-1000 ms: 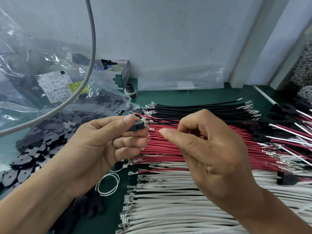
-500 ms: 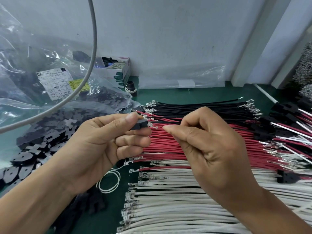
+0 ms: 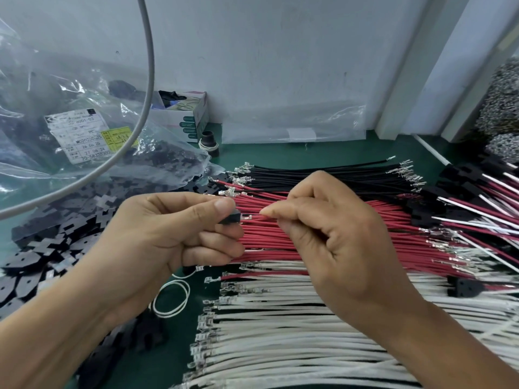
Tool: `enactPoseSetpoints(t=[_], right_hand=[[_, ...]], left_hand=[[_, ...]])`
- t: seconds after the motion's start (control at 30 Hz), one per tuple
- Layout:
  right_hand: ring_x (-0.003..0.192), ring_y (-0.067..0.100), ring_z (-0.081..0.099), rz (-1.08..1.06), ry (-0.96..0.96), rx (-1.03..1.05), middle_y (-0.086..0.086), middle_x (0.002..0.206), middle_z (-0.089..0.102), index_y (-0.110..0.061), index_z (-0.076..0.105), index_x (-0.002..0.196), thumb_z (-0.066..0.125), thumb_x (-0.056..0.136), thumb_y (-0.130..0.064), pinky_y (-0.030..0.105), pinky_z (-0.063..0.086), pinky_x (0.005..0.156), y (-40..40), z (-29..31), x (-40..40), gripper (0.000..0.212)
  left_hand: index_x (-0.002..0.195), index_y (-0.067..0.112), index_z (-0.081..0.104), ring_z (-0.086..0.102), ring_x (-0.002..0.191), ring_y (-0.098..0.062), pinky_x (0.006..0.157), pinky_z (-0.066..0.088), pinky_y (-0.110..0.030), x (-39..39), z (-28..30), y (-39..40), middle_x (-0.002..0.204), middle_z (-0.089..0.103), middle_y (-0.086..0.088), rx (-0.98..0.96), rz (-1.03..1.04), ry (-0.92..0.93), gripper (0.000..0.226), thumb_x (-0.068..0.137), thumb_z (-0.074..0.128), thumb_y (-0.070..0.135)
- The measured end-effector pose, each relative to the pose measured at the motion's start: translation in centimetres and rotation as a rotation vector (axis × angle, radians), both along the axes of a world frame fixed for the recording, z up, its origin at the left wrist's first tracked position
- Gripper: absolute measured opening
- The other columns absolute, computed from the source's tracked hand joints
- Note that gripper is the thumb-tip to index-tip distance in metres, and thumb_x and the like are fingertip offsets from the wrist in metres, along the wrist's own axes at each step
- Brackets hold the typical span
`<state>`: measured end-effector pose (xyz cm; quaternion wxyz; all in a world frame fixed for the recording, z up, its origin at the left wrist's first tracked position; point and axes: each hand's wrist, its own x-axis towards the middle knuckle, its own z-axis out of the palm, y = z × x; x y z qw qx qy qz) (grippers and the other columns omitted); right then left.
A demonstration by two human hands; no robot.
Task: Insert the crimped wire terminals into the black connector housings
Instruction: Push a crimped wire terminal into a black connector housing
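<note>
Connector housing [image 3: 230, 217]: matt black plastic. Red wires [image 3: 393, 217], white wires [image 3: 280, 327], black wires [image 3: 323, 175]: smooth insulation; terminals [image 3: 241, 179] bright shiny metal. Bag [image 3: 56, 113]: clear glossy plastic film, paper label [image 3: 77, 138]. Mat [image 3: 280, 153]: matt green. Box [image 3: 188, 119]: printed cardboard.

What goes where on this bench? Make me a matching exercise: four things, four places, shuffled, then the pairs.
Things:
1. black wires
2. white wires
3. connector housing
4. rubber band

Places:
A. pinched in the left hand
B. nearest row of wires
C. on the green mat below the left hand
D. farthest row, beyond the red wires

Pairs: 1-D, 2-B, 3-A, 4-C
</note>
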<state>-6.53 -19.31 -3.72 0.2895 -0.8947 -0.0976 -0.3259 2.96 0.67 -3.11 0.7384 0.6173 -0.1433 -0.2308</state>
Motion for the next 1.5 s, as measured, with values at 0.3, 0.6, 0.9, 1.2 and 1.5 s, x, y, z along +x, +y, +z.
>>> enactPoseSetpoints(t=[0.3,0.6,0.9,1.2,1.5], right_hand=[[0.077,0.01,0.057,-0.052,-0.067,-0.071,-0.002,0.093,0.057,-0.01,0.075,0.107,0.058,0.099,-0.012,0.023,0.048,0.065,0.7,-0.1,-0.2,0.019],[0.088,0.006,0.062,0.005,0.103,0.067,-0.013,0.089,0.064,-0.02,0.078,0.097,0.071,0.093,-0.016,0.013,0.045,0.075,-0.4,0.0,0.1,0.009],[0.078,0.008,0.06,0.022,0.036,-0.001,-0.01,0.082,0.061,-0.015,0.072,0.083,0.069,0.089,-0.019,0.017,0.045,0.069,0.4,0.7,-0.1,0.009],[0.079,0.005,0.049,-0.123,0.087,-0.341,-0.019,0.082,0.054,-0.034,0.069,0.083,0.07,0.084,-0.044,0.025,0.042,0.065,-1.1,4.0,-1.2,0.01],[0.095,-0.004,0.047,0.026,0.521,-0.391,-0.024,0.092,0.056,-0.039,0.063,0.094,0.068,0.082,-0.056,0.021,0.038,0.075,0.9,2.3,-1.8,0.021]], left_hand=[[0.094,0.002,0.08,0.076,0.065,-0.026,0.056,0.061,-0.026,-0.7,-0.3,-0.7,0.089,0.076,-0.027,-0.107,0.013,0.071,0.055,0.056,0.096,0.039],[0.094,0.029,0.083,0.077,0.064,-0.025,0.059,0.062,-0.028,-1.6,-0.1,-0.6,0.079,0.08,-0.006,0.154,0.072,-0.464,0.027,0.067,0.086,0.027],[0.085,0.019,0.083,0.069,0.045,-0.027,0.039,0.05,-0.024,-1.5,0.2,-0.1,0.063,0.074,-0.011,0.15,0.009,-0.492,0.017,0.07,0.084,0.027],[0.084,0.027,0.082,0.06,0.039,-0.014,0.043,0.05,-0.02,-1.2,0.1,-0.1,0.066,0.075,-0.001,0.194,0.04,-0.569,0.012,0.072,0.084,0.029],[0.085,0.027,0.082,0.06,0.041,-0.015,0.044,0.053,-0.024,-0.5,-0.6,0.1,0.066,0.074,-0.002,0.227,0.055,-0.611,0.01,0.076,0.085,0.024]])
